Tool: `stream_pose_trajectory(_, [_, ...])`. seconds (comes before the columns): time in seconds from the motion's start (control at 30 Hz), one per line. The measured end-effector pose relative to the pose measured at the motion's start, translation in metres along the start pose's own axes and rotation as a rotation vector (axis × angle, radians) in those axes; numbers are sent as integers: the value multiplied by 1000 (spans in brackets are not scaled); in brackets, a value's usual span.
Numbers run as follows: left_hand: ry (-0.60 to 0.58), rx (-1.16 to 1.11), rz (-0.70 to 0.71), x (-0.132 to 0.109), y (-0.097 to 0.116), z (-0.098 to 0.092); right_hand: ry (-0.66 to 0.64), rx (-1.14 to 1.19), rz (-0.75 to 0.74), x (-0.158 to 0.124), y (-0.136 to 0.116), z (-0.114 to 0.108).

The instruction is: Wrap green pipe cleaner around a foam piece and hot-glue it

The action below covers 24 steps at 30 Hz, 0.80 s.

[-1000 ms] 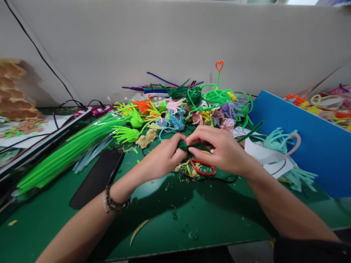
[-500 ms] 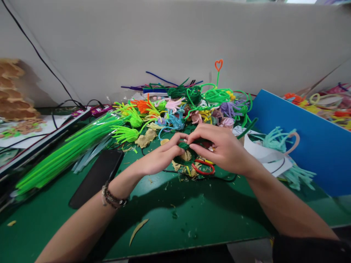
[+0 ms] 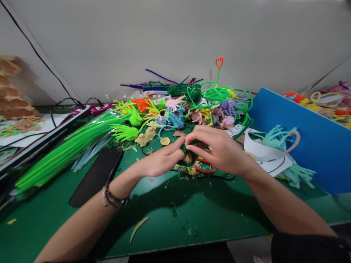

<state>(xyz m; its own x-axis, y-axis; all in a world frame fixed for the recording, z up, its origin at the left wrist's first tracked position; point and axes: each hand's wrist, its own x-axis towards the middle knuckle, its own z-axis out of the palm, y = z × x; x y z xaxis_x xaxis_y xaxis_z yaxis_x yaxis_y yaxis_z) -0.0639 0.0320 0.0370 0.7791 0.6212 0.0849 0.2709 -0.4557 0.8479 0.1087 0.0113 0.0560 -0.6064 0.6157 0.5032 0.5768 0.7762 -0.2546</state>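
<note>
My left hand (image 3: 163,159) and my right hand (image 3: 221,150) meet over the middle of the table, fingertips closed together. Between them is a dark green pipe cleaner (image 3: 244,129), mostly hidden by the fingers. One fuzzy end of it sticks out behind my right hand, toward the upper right. A small dark green part shows where the fingertips pinch. Just below my right hand lie scissors with red handles (image 3: 205,171), their blades covered. Tan scraps (image 3: 188,157) are scattered under the hands.
Coloured pipe cleaners (image 3: 175,118) are heaped along the wall. Left lie a bagged green pipe cleaner bundle (image 3: 65,149) and a black phone (image 3: 97,177). A blue board (image 3: 298,146) stands at right, near paper (image 3: 276,164) and pale teal tassels (image 3: 297,171).
My fingers have drawn closer together, and the dark green loop that showed between them is now mostly covered. The pipe cleaner's free end at right has shifted slightly.
</note>
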Motion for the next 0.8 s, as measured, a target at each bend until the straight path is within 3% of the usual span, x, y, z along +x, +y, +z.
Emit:
stream_pose_trajectory(0.37, [21, -4, -23, -2, -1, -1, 43, 35, 34, -1, 0, -3])
stream_pose_trajectory(0.5, [35, 12, 35, -1, -1, 1, 73, 24, 18, 0, 0, -3])
stream_pose_trajectory(0.8, [174, 37, 4, 0, -6, -1, 131, -4, -111, 0, 3, -2])
